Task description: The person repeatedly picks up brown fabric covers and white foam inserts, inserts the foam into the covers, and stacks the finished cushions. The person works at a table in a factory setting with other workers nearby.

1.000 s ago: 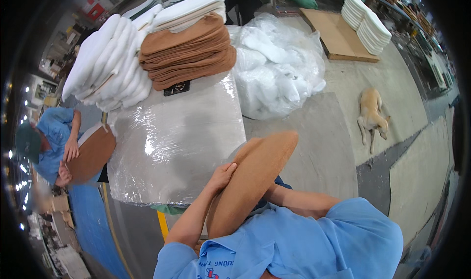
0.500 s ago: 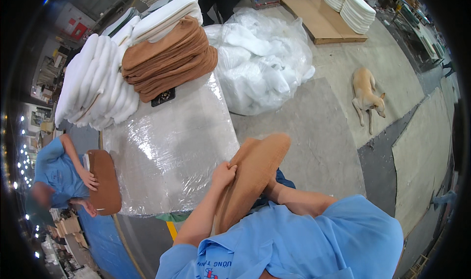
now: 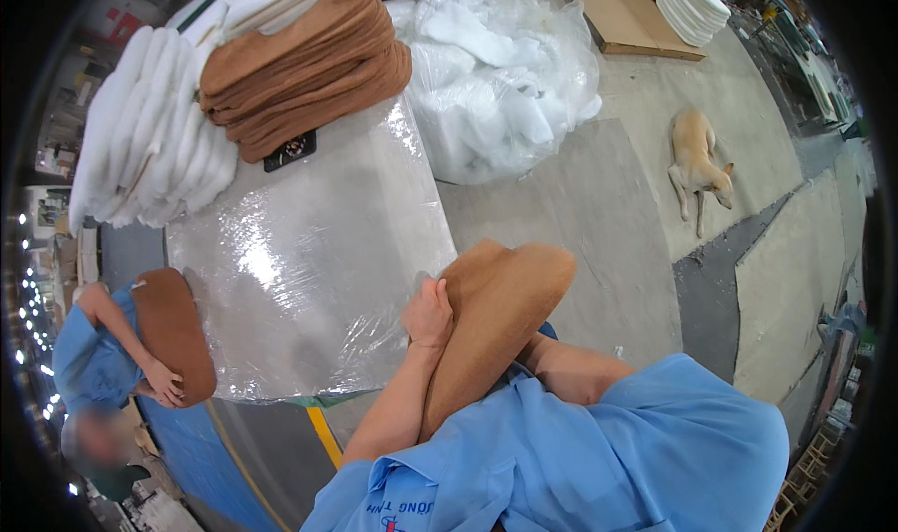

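Observation:
A brown fabric cushion (image 3: pixel 496 326) rests slantwise against my front, a raised fold running along its length. My left hand (image 3: pixel 430 313) is closed round its left edge, near the table's corner. On the other side, my right hand is hidden behind the cushion; only the forearm and wrist show, so its fingers cannot be made out. On the table's far end lies a stack of brown fabric pieces (image 3: pixel 304 69), with white padding pads (image 3: pixel 150 135) piled beside it on the left.
A plastic-covered table (image 3: pixel 309 251) stands ahead to the left, a black phone-like object (image 3: pixel 291 150) on it. A co-worker at left handles another brown cushion (image 3: pixel 175 336). Beyond are a clear bag of white padding (image 3: pixel 505 83), a cardboard sheet (image 3: pixel 617 18) and a dog (image 3: pixel 697 163) lying down.
The cushion's far end has swung slightly right and its fold has widened. My left hand has shifted its hold along the edge. The co-worker's hands have come together on their cushion.

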`<state>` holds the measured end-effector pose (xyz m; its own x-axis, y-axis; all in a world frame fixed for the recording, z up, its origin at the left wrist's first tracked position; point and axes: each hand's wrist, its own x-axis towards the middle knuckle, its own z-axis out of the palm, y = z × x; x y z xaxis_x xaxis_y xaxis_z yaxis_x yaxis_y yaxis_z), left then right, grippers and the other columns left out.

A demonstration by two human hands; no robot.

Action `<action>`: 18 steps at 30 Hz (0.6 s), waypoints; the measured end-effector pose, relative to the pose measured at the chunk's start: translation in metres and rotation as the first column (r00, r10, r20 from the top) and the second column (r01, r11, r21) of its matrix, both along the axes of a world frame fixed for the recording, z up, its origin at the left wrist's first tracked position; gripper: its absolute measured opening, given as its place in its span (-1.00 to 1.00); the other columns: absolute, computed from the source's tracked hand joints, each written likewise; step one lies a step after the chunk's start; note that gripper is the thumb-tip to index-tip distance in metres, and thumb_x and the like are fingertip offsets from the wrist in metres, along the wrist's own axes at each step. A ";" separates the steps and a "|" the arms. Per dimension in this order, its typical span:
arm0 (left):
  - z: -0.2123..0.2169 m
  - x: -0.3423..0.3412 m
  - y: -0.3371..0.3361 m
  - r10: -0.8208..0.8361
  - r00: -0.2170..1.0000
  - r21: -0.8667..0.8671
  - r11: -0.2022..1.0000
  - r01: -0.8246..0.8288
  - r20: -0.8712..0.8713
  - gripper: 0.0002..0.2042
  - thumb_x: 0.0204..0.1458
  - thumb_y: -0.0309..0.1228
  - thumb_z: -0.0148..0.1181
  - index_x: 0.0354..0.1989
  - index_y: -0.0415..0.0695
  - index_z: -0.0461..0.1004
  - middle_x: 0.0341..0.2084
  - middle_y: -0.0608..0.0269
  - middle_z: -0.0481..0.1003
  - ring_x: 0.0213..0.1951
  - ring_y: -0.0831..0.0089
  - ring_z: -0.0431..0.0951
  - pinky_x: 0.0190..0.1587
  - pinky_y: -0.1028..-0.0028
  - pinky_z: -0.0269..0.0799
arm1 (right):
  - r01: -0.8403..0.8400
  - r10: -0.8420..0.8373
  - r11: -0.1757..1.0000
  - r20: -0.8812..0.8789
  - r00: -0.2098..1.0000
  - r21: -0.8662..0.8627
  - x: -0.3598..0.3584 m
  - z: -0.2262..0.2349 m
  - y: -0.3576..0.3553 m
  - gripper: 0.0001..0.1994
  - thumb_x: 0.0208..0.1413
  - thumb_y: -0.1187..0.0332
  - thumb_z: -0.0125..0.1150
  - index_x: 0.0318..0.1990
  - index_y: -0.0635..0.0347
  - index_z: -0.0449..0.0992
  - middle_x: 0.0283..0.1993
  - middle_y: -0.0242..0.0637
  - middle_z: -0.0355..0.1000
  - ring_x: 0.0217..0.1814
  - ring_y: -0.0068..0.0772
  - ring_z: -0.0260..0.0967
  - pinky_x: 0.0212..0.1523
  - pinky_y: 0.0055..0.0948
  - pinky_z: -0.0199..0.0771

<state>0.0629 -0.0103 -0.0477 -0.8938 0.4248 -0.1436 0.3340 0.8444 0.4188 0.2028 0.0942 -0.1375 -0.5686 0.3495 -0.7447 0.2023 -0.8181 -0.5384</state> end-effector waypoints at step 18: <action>0.026 0.014 -0.017 -0.060 0.983 0.013 0.998 0.058 0.174 -0.58 0.28 0.05 0.12 -0.27 -0.11 0.52 -0.37 -0.12 0.64 -0.26 -0.16 0.65 -0.20 -0.07 0.51 | -0.039 0.039 0.999 -0.044 0.998 0.010 0.031 0.018 0.003 -0.76 0.35 0.33 0.22 0.08 0.19 0.59 0.01 -0.29 0.64 0.02 -0.36 0.58 0.02 -0.32 0.60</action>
